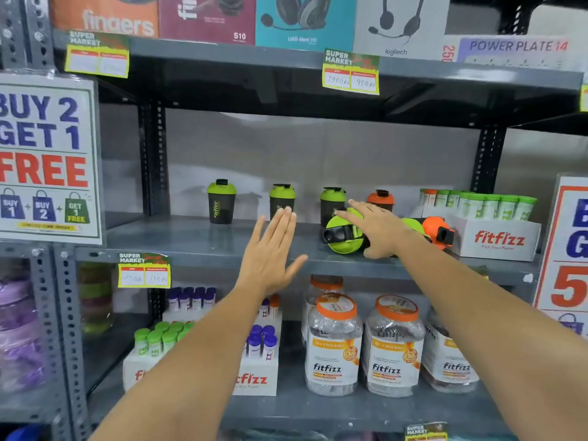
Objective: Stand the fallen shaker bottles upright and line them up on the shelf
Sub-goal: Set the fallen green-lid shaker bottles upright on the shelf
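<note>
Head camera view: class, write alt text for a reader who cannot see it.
A person's right hand reaches onto a fallen green-lidded shaker bottle on a grey shelf, while the open left hand hovers in front. Four shakers stand upright behind; a fallen orange-lidded shaker lies to the right.

The shelf (222, 240) is grey painted metal, smooth with a dull sheen. On it, the shaker bottles (221, 202) look like dark plastic with glossy green lids. Right of them, the fitfizz box (499, 241) is matt white card.
</note>
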Available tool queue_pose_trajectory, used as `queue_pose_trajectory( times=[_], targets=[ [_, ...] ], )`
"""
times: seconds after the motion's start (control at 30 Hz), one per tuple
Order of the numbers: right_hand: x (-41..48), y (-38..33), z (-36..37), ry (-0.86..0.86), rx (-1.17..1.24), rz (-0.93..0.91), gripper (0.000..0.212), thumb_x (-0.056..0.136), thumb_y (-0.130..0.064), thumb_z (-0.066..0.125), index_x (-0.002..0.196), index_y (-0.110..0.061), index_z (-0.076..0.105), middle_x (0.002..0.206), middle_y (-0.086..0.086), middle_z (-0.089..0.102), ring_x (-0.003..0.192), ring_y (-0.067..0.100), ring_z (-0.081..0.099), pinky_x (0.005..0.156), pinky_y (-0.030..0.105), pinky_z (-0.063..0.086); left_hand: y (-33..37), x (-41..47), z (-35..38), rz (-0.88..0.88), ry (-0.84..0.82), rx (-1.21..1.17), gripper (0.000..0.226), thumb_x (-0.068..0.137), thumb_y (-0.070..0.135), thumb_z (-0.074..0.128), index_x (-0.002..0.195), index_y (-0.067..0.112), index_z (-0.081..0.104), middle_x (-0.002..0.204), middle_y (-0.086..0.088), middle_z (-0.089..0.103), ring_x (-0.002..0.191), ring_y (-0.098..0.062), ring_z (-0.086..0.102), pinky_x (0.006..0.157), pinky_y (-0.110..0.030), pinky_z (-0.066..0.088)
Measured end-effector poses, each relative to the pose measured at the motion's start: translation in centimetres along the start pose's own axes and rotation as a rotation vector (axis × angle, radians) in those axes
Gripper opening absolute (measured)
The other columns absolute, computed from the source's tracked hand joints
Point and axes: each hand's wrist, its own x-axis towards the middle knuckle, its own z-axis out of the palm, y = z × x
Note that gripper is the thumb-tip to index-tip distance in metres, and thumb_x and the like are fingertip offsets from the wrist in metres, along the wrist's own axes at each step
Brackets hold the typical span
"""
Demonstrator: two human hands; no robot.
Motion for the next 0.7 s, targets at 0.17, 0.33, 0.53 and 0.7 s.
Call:
queue_pose_trajectory(
  times=[0.17, 0.33, 0.53, 0.7],
  targets=[
    [0.6, -0.5, 1.5, -0.016, 0.063, 0.020, 0.098, 0.073, -0.012, 0.069, 0.148, -0.031, 0.010, 0.158, 0.010, 0.012, 0.139, 0.031, 0.025, 0.103, 0.045, 0.040, 0.8, -0.5, 1.7, -0.029, -0.013, 0.015, 0.080, 0.093, 0.061, 0.015, 0.151, 0.007, 0.007, 0.160, -0.009, 0.007, 0.147, -0.021, 0.001, 0.120, -0.046, 0.004],
    [1.5, -0.4, 3.1, 0.094, 0.102, 0.046, 0.090, 0.070, -0.014, 0.072, 0.144, -0.027, 0.021, 0.148, 0.009, 0.030, 0.129, 0.032, 0.036, 0.086, 0.043, 0.048, 0.5, -1.6, 3.6, -0.061, -0.100, 0.017, 0.076, 0.095, 0.058, 0.011, 0.151, 0.007, 0.007, 0.159, -0.009, 0.011, 0.147, -0.021, 0.004, 0.120, -0.044, 0.003],
    [2.4, 0.5, 4.4, 0.160, 0.130, 0.029, 0.089, 0.066, -0.021, 0.072, 0.141, -0.030, 0.026, 0.143, 0.005, 0.037, 0.123, 0.029, 0.040, 0.075, 0.040, 0.050, 0.2, -2.7, 4.5, -0.077, -0.132, 0.029, 0.068, 0.098, 0.051, 0.022, 0.147, 0.004, 0.024, 0.150, -0.012, 0.038, 0.142, -0.025, 0.028, 0.118, -0.044, 0.014],
    [2.9, -0.1, 4.5, 0.215, 0.134, 0.066, 0.089, 0.063, -0.029, 0.074, 0.140, -0.030, 0.029, 0.138, 0.005, 0.043, 0.120, 0.029, 0.044, 0.075, 0.040, 0.051, -0.5, -2.8, 4.3, -0.007, -0.120, 0.051, 0.065, 0.098, 0.047, 0.019, 0.145, 0.004, 0.030, 0.147, -0.011, 0.043, 0.139, -0.024, 0.034, 0.116, -0.043, 0.018]
  ],
)
